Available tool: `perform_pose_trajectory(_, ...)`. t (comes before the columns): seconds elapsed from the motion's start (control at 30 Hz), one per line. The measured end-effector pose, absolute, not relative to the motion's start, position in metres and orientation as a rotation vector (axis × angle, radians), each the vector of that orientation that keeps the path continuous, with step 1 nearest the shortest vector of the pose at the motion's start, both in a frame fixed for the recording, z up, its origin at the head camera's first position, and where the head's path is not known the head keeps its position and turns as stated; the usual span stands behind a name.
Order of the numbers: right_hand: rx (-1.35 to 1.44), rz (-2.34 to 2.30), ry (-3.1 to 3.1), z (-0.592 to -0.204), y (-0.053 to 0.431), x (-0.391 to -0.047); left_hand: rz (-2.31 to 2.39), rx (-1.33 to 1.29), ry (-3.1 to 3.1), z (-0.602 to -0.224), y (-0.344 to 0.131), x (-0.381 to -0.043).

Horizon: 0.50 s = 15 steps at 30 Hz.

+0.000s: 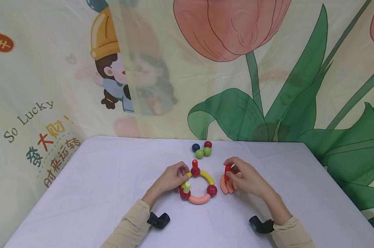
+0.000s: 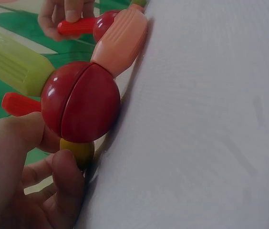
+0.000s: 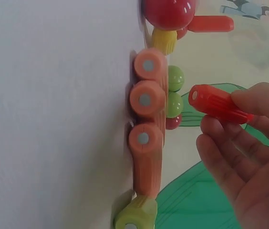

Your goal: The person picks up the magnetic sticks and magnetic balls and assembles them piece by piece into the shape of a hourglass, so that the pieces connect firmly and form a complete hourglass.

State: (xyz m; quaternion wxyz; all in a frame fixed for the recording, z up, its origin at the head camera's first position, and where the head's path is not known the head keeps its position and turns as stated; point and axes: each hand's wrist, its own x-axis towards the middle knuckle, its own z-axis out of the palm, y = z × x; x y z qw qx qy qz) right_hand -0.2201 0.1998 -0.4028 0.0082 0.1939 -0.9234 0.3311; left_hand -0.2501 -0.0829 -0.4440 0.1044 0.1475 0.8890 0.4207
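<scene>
A ring of magnetic toy pieces lies mid-table, with red balls [image 1: 211, 190] joined by a yellow curved rod [image 1: 208, 177] and a pink curved rod [image 1: 200, 199]. A red rod [image 1: 195, 163] stands on the rear ball, a light green rod [image 1: 187, 187] on the front left one. At the ring's left side my left hand [image 1: 169, 177] pinches another yellow rod [image 2: 79, 151] beside a red ball [image 2: 84, 102]. My right hand [image 1: 247, 175] grips a loose straight red rod [image 3: 215, 102] between thumb and fingers, above several pink curved rods [image 3: 146, 99].
Behind the ring sit a blue ball [image 1: 195, 147], a red ball [image 1: 208, 144] and two green balls [image 1: 199, 153]. A light green piece [image 3: 137, 214] lies past the pink rods in the right wrist view. A printed curtain [image 1: 162, 117] hangs behind the table.
</scene>
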Motion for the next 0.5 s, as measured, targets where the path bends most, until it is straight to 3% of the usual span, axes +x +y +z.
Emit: perform_pose_trajectory(0.5,0.646,1.11,-2.915,-0.4006,0.1888,-0.2152,1.264,0.414,2.59,-0.4451,-0.0836,-0.2496)
